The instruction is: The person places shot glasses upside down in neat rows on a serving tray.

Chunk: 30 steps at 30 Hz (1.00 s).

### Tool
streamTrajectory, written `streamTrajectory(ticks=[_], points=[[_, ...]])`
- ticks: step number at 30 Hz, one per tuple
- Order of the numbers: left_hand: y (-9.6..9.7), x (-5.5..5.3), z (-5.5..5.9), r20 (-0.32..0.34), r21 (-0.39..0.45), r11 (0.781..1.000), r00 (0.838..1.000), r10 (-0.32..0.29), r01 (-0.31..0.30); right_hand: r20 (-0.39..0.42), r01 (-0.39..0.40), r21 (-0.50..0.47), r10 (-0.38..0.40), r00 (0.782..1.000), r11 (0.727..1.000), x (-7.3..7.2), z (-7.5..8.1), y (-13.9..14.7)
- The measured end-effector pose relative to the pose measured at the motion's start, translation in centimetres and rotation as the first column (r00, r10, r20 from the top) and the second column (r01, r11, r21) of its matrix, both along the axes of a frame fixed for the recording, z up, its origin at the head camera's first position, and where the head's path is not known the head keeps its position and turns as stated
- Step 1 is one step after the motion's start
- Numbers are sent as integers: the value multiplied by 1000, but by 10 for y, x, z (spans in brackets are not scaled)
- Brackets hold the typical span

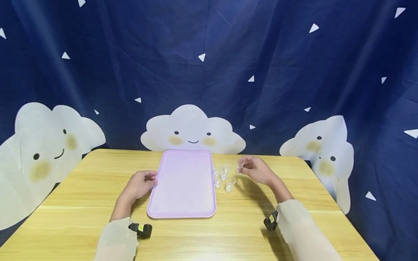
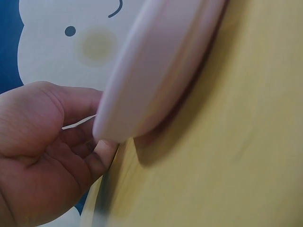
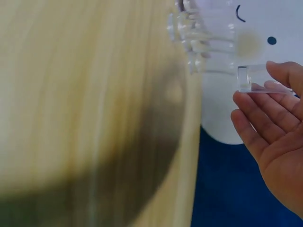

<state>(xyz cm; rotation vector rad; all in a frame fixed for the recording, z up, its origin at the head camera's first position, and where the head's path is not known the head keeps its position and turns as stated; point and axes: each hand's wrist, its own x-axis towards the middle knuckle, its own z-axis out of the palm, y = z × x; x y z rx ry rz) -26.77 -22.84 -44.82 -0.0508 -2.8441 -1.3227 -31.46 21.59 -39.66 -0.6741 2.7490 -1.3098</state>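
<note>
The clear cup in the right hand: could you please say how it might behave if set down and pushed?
The clear cup would probably feel light, being small beside the right hand. It looks stiff, its wall showing no visible dent in the grip. It might tip easily, as it narrows toward its base.

A light wood-grain worktop [image 1: 241,237] with rounded back corners stands before a dark blue cloth [image 1: 271,40], which hangs in soft folds. Small white triangles [image 1: 201,57] are scattered over the fabric. Three smiling white clouds with yellowish cheeks show low on it — a left cloud [image 1: 19,181], a middle cloud [image 1: 192,125] just above the worktop's back edge, and a creased right cloud [image 1: 337,148].
</note>
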Motion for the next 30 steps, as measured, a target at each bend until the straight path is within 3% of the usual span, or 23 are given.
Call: streamTrajectory(ticks=[10, 30], points=[[-1, 1, 0, 1, 3, 1000, 1000, -1, 1, -55, -11, 25, 12, 998, 1000, -5, 20, -27], [1, 1, 0, 14, 6, 1000, 1000, -1, 1, -104, -99, 48, 104, 989, 994, -11, 26, -85]])
